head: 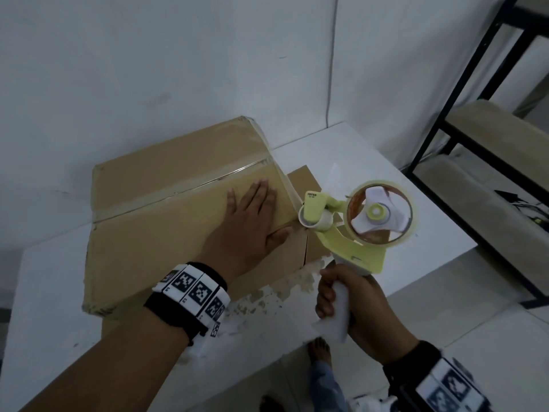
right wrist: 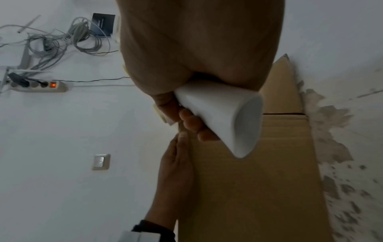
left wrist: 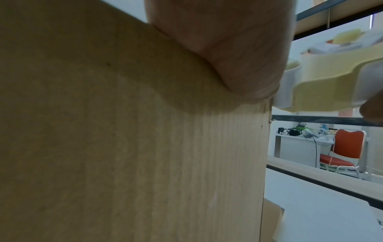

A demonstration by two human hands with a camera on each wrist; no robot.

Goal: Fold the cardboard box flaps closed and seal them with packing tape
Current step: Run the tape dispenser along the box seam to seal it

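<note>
A brown cardboard box lies on a white table, its top flaps folded shut with clear tape along the middle seam. My left hand presses flat on the top near the right edge, fingers straight. My right hand grips the white handle of a pale yellow tape dispenser, whose roller sits at the box's right edge. A strip of clear tape runs from the box edge to the dispenser. In the left wrist view my palm rests on the box.
The table surface near the front edge is chipped and peeling. A black-framed shelf stands to the right. A loose cardboard piece lies beside the box. On the wall hang cables and a power strip. A bare foot shows below the table.
</note>
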